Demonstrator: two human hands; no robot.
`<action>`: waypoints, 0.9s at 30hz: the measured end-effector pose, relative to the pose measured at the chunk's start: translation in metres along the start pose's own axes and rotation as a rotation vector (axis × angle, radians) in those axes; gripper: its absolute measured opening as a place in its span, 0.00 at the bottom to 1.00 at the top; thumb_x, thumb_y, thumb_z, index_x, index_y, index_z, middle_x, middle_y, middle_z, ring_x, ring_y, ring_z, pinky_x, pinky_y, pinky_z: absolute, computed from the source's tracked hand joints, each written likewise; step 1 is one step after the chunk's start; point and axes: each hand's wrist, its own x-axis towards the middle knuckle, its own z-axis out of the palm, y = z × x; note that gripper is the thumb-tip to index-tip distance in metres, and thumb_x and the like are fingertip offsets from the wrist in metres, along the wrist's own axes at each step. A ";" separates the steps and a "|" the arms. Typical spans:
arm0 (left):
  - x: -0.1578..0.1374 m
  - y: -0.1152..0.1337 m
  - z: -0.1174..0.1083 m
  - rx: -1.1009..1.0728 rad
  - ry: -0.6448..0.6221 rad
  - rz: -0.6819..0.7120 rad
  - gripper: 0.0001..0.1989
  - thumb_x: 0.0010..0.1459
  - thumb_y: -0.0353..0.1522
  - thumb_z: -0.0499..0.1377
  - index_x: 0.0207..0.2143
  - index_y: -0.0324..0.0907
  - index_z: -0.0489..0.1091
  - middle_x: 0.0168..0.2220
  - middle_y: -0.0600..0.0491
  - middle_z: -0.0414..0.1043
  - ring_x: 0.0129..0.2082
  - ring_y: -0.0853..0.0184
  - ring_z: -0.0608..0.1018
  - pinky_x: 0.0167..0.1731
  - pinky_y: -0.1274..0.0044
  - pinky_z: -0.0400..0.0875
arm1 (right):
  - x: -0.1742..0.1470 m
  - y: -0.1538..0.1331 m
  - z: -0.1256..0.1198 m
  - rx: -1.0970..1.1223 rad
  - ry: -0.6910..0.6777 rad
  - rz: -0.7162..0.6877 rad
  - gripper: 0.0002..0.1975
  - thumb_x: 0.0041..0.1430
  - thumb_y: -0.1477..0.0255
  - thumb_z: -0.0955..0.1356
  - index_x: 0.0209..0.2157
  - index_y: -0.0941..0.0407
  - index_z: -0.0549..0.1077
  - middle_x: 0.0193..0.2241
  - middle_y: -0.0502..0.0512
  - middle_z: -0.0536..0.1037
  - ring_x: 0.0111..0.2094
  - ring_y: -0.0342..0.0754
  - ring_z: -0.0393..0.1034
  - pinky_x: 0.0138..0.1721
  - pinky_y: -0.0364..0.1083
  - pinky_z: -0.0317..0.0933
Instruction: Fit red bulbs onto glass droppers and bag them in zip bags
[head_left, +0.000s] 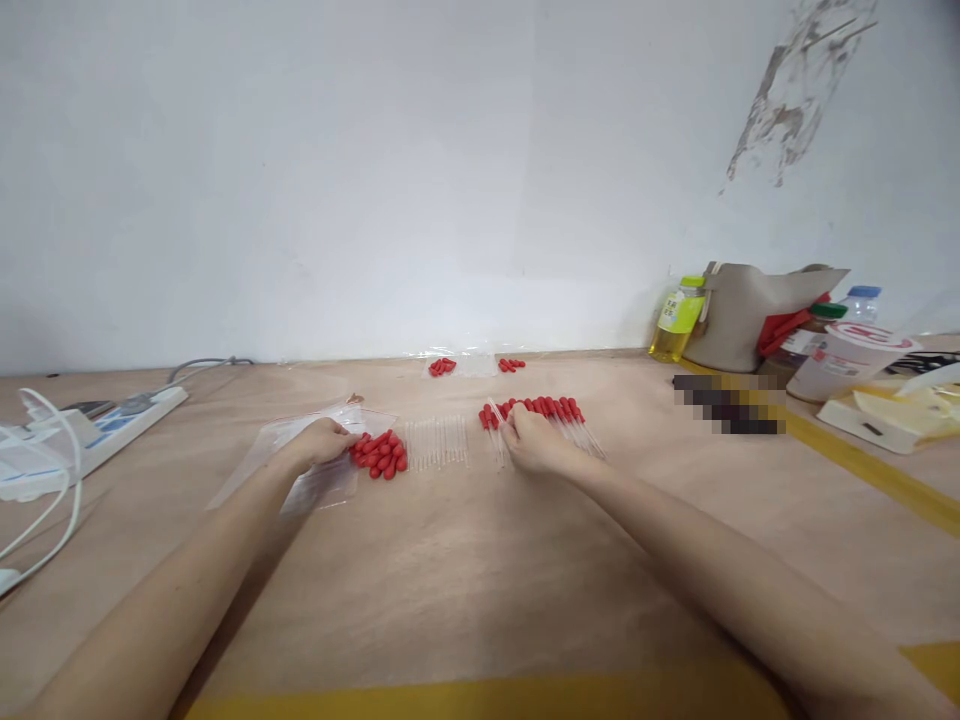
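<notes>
My left hand [322, 443] reaches to the left edge of a pile of red rubber dropper bulbs [386, 458], its fingertips pinched on a bulb there. Clear plastic bags [330, 488] lie under that hand. To the right of the pile, thin glass tubes [436, 443] lie side by side in a row. My right hand [529, 440] is closed in a pinch around a thin glass tube [494, 407] that sticks out up and left. Around and behind this hand lie several glass droppers [571, 412] with red bulbs on their ends; the hand hides some of them.
Two small groups of red bulbs [442, 367] lie on clear plastic near the wall. At left is a white power strip [142, 418] with cables. At right stand a yellow drink bottle [677, 320], a grey bag [735, 315], a lidded cup [847, 362] and a tissue pack [892, 418].
</notes>
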 end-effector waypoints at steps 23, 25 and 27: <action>-0.097 0.097 0.089 -0.113 0.187 0.868 0.08 0.58 0.34 0.50 0.34 0.41 0.67 0.31 0.51 0.68 0.33 0.65 0.70 0.36 0.74 0.63 | -0.050 0.032 0.020 0.178 0.190 -0.331 0.09 0.60 0.70 0.56 0.35 0.56 0.64 0.30 0.53 0.72 0.32 0.43 0.65 0.35 0.41 0.56; -0.098 0.094 0.097 -0.147 0.168 0.844 0.08 0.58 0.34 0.51 0.34 0.41 0.67 0.30 0.52 0.69 0.32 0.66 0.70 0.35 0.74 0.63 | -0.051 0.029 0.020 0.163 0.194 -0.352 0.09 0.60 0.70 0.56 0.33 0.56 0.64 0.30 0.52 0.72 0.33 0.43 0.65 0.36 0.42 0.55; -0.094 0.090 0.099 -0.165 0.164 0.828 0.08 0.57 0.34 0.51 0.35 0.41 0.67 0.31 0.53 0.69 0.31 0.66 0.70 0.36 0.74 0.63 | -0.051 0.028 0.021 0.143 0.193 -0.374 0.08 0.60 0.71 0.57 0.32 0.56 0.64 0.30 0.52 0.72 0.33 0.43 0.64 0.38 0.42 0.53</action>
